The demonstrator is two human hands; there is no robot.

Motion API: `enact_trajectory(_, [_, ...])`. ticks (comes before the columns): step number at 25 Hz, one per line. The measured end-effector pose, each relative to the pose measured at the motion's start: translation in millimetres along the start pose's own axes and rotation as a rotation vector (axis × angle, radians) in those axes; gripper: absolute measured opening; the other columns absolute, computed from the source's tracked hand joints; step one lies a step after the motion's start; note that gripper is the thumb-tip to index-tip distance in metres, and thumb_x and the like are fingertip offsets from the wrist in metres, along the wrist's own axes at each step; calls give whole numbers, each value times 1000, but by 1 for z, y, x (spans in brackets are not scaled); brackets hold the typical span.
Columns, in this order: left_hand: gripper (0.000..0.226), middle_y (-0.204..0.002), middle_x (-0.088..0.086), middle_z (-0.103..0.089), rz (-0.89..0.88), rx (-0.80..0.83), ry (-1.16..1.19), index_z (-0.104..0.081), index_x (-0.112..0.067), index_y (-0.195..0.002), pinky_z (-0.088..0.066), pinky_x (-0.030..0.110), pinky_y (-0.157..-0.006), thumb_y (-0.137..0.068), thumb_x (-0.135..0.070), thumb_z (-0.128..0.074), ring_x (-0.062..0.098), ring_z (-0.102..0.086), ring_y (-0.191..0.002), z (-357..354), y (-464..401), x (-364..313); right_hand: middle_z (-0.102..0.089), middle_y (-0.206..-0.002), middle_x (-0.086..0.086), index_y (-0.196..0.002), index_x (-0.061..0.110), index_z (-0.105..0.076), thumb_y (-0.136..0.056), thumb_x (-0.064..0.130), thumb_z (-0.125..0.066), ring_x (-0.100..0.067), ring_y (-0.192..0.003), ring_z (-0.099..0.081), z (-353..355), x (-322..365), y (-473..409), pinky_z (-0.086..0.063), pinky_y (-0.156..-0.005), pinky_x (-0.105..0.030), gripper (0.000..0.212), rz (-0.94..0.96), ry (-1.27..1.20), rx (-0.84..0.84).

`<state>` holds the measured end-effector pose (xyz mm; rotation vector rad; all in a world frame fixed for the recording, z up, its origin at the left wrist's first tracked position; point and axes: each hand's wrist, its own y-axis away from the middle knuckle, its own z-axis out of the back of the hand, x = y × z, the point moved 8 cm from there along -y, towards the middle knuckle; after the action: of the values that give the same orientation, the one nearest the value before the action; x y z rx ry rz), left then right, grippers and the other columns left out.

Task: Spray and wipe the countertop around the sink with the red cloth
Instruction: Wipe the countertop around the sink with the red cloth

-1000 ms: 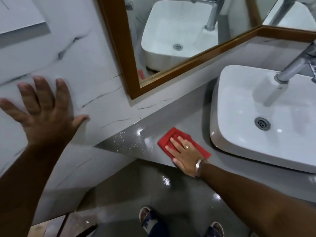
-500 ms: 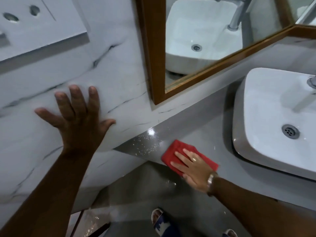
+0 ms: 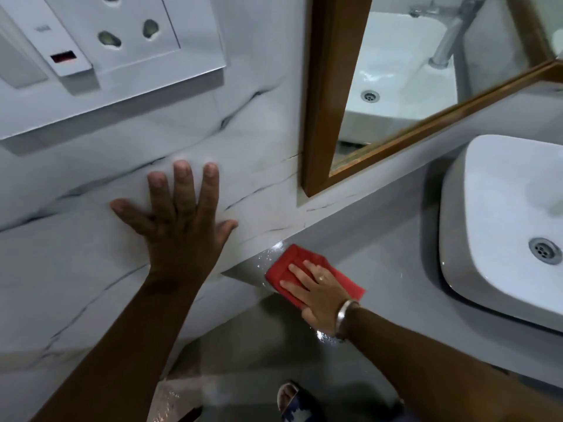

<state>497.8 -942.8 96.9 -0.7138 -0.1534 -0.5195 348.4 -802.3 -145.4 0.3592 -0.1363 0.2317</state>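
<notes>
A folded red cloth lies flat on the grey countertop, close to its left corner where wet droplets glisten. My right hand presses down on the cloth with fingers spread flat over it. A metal bangle sits on that wrist. My left hand is spread open and flat against the white marble wall, left of the counter. The white vessel sink stands on the counter to the right of the cloth. No spray bottle is in view.
A wood-framed mirror hangs above the counter and reflects the sink and tap. A white socket and switch plate is on the wall at upper left. Below the counter edge are the grey floor and a sandalled foot.
My right hand has slid the red cloth left, to the wet corner of the counter. My left hand has settled flat against the wall. The view has shifted left, revealing the socket plate.
</notes>
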Motion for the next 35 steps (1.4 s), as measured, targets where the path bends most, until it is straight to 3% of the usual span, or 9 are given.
enact_trajectory(3, [117,-157,11,39,0,-14,10,8,-18,-158,-9,78,-95,-80,-67,-64,33,37,-142,0,1,0,-24,-163,-8,-154,34,-27,-82,40,-48,-35,-149,-19,-4,-66,49,-18,-121,-50,75,-108,67,41])
enact_trajectory(6, [115,-157,11,40,3,-27,-19,8,-19,-158,-8,78,-96,-80,-68,-61,33,37,-142,-1,3,-2,-31,-160,-14,-153,30,-30,-84,43,-47,-42,-143,-28,20,-126,60,-24,-115,-52,71,-424,4,-41])
enact_trajectory(10, [117,-156,10,42,13,-72,-48,12,-20,-157,22,69,-105,-81,-71,-59,32,37,-142,2,-1,-1,-43,-152,-12,-146,31,-41,-77,44,-52,-44,-133,-41,22,-25,-21,-40,-104,-54,71,23,123,-2])
enact_trajectory(15, [112,-156,11,42,2,-115,-94,14,-20,-156,26,66,-105,-84,-76,-51,33,36,-143,1,0,0,-39,-156,-1,-150,38,-30,-90,50,-52,-35,-134,-33,21,56,-93,-31,-112,-48,65,427,320,54])
enact_trajectory(19, [115,-156,10,42,3,-107,-84,15,-21,-156,26,66,-106,-83,-74,-56,33,36,-143,4,1,-2,-20,-165,-1,-153,47,-11,-91,60,-46,-34,-148,-18,24,-44,-26,-18,-117,-53,73,278,215,7])
enact_trajectory(22, [116,-155,10,42,18,-105,-80,16,-21,-156,26,66,-105,-82,-72,-58,33,37,-142,4,1,-2,-33,-160,-7,-154,43,-5,-92,60,-44,-38,-142,-36,31,-130,36,-24,-112,-52,75,84,199,-3])
enact_trajectory(25, [117,-156,11,41,11,-110,-81,15,-20,-156,26,66,-105,-81,-71,-59,33,37,-143,3,1,-2,-37,-158,-10,-153,36,-21,-92,52,-49,-41,-139,-39,32,-97,10,-32,-110,-57,69,219,300,58])
enact_trajectory(30, [112,-158,11,38,-10,-129,-105,11,-21,-157,24,67,-106,-83,-73,-56,34,34,-144,-1,3,-2,-39,-156,-5,-149,36,-33,-91,51,-52,-37,-136,-35,28,62,-97,-32,-110,-54,63,508,253,41])
enact_trajectory(35, [115,-157,11,39,-3,-121,-80,12,-20,-157,25,66,-106,-82,-69,-59,33,35,-143,4,3,-3,-30,-161,-6,-151,36,-31,-92,52,-48,-35,-146,-28,16,2,-18,-26,-114,-54,63,392,212,-68])
